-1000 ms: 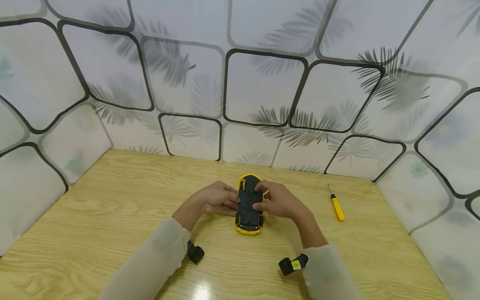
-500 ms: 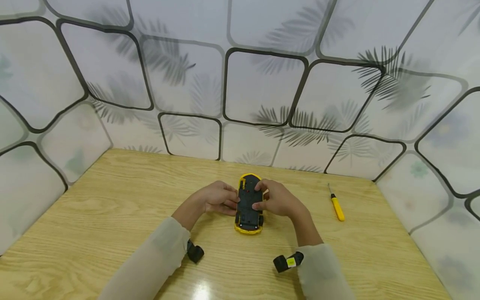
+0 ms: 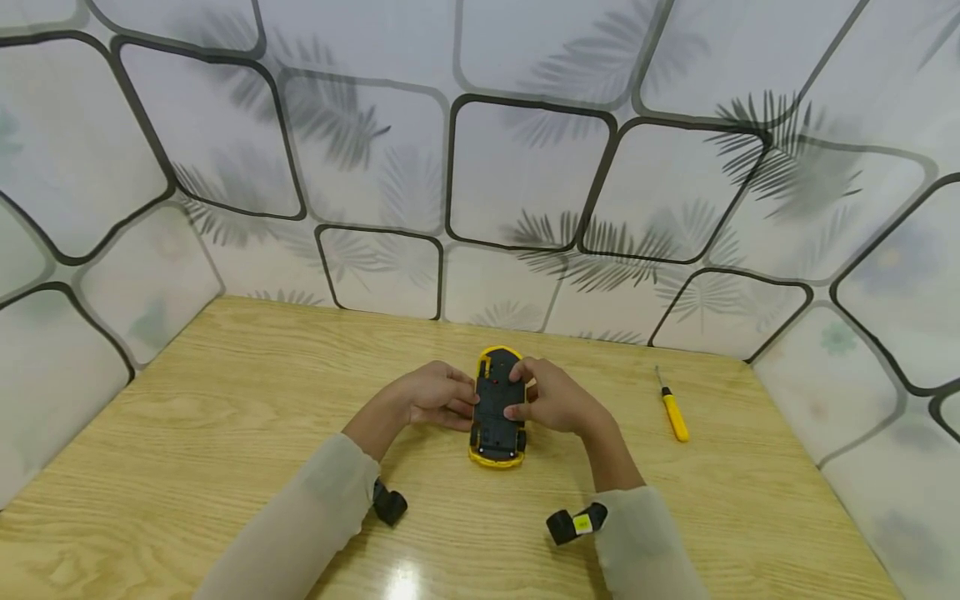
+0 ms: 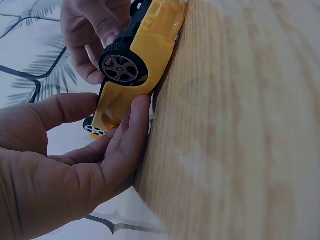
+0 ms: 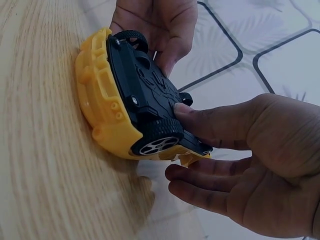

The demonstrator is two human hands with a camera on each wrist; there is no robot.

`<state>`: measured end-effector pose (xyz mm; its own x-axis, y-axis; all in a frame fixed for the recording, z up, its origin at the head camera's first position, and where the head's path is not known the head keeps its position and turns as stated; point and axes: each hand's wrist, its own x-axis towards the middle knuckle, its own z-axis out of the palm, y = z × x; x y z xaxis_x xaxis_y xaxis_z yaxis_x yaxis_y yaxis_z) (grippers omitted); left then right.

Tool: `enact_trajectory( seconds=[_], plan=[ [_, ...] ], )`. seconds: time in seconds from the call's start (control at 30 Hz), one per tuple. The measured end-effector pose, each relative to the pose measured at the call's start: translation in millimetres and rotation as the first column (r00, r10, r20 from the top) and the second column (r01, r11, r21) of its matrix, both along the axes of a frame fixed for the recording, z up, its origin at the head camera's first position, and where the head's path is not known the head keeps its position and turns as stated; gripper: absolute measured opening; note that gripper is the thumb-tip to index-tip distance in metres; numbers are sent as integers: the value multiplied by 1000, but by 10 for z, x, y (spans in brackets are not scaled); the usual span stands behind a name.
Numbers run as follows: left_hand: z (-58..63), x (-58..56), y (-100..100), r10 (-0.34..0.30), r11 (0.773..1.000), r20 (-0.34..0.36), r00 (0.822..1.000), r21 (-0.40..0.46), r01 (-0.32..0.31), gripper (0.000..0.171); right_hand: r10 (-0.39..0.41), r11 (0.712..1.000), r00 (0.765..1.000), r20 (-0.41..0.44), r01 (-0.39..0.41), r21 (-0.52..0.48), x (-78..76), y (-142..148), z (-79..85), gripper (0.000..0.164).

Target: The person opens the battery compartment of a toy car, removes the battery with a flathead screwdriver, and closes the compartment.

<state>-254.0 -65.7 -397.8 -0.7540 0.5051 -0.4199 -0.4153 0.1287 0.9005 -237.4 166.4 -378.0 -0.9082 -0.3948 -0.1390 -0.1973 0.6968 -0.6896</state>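
A yellow toy car (image 3: 498,437) lies upside down on the table, black chassis (image 5: 145,82) facing up. From the left, my left hand (image 3: 433,400) holds its side. In the left wrist view that thumb (image 4: 70,107) is at the chassis edge and the fingers (image 4: 137,117) lie along the yellow body. Opposite it, my right hand (image 3: 561,404) grips the car's other side. Its thumb (image 5: 200,117) presses on the chassis, with other fingers at and below the body's edge. One black wheel (image 5: 159,137) shows close by in the right wrist view. The car's roof is hidden underneath.
To the right on the wooden table (image 3: 262,392) lies a screwdriver (image 3: 675,418) with a yellow handle, its tip pointing away. Patterned panels (image 3: 525,175) stand behind the table and at both sides. A black camera (image 3: 576,523) is strapped at the right wrist.
My right wrist and forearm have shifted slightly left since one second ago. Both hands keep their hold, and the toy car stays in place.
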Motion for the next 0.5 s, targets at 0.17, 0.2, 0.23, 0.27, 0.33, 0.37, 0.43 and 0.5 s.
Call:
enact_trajectory(
  seconds=[0.17,0.2,0.23,0.27,0.33,0.37,0.43,0.5],
  plan=[
    [-8,-12,-4,2,1000,-6,1000,-2,-2,47,5,1000,1000,-3,-5,7,3,-16,6,37],
    [-11,-16,-3,4,1000,-4,1000,-3,-4,47,7,1000,1000,-5,-7,7,5,-19,6,37],
    [-13,-16,-4,3,1000,-8,1000,-5,-3,46,9,1000,1000,-8,-9,8,6,-21,6,37],
    [-11,-17,-4,7,1000,-4,1000,-6,-7,46,12,1000,1000,-10,-12,9,7,-22,6,37],
    [-9,-17,-5,3,1000,-5,1000,-7,-3,46,15,1000,1000,-18,-15,15,8,-22,6,37],
    [-11,-16,-5,-1,1000,-6,1000,-7,0,46,17,1000,1000,-22,-16,18,8,-21,6,37],
    [-8,-12,-5,-4,1000,-6,1000,-6,4,47,23,999,999,-32,-22,29,11,-21,9,37],
    [-5,-9,-2,-7,1000,-1,1000,-4,7,47,25,999,999,-40,-23,39,15,-21,14,37]
  ],
)
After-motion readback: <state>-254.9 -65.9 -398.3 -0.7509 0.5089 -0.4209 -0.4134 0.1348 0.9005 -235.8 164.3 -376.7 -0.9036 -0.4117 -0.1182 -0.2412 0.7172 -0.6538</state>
